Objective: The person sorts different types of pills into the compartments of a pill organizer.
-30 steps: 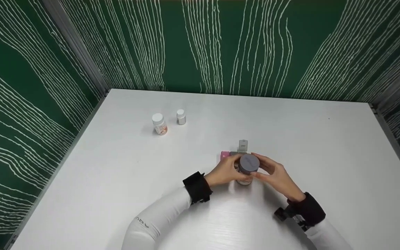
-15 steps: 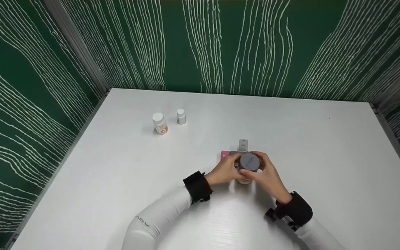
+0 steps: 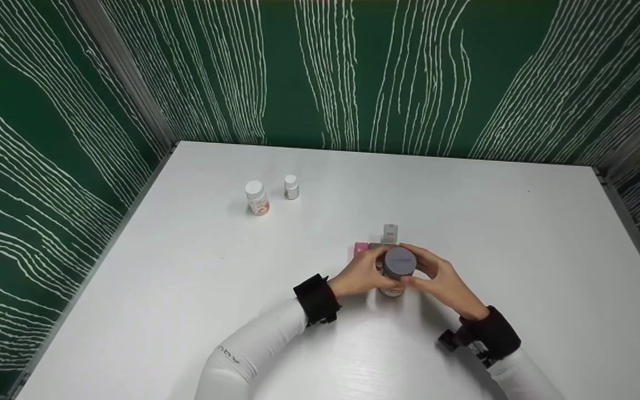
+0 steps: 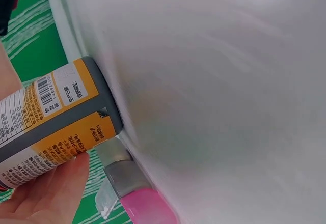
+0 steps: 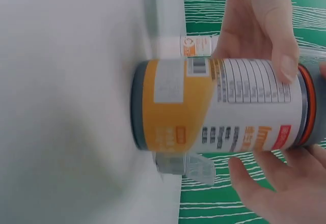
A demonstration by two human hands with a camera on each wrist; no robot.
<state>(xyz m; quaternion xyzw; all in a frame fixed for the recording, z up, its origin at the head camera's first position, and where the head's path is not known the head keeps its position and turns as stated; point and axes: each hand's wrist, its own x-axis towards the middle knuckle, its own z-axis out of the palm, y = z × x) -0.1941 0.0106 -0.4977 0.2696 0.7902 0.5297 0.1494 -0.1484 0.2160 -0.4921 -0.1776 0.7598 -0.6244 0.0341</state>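
White tabletop (image 3: 320, 372) fills the foreground, forearms (image 3: 264, 336) angling inward: the left hand (image 3: 358, 274) grips an upright grey-lidded jar (image 5: 224, 104), the right hand (image 3: 446, 285) curls fingers and thumb round its lid (image 3: 400, 261). They partly hide a pink-and-grey pillbox (image 3: 360, 248) behind; farther left stand a white bottle (image 3: 257, 198) and a smaller one (image 3: 291, 187), before green walls (image 3: 281, 72).

Place: lab-like walled booth (image 3: 48, 72) | flat white desk (image 3: 320, 233) | green walls (image 3: 375, 66) with wavy white lines | straight grey metal corner posts (image 3: 125, 66)
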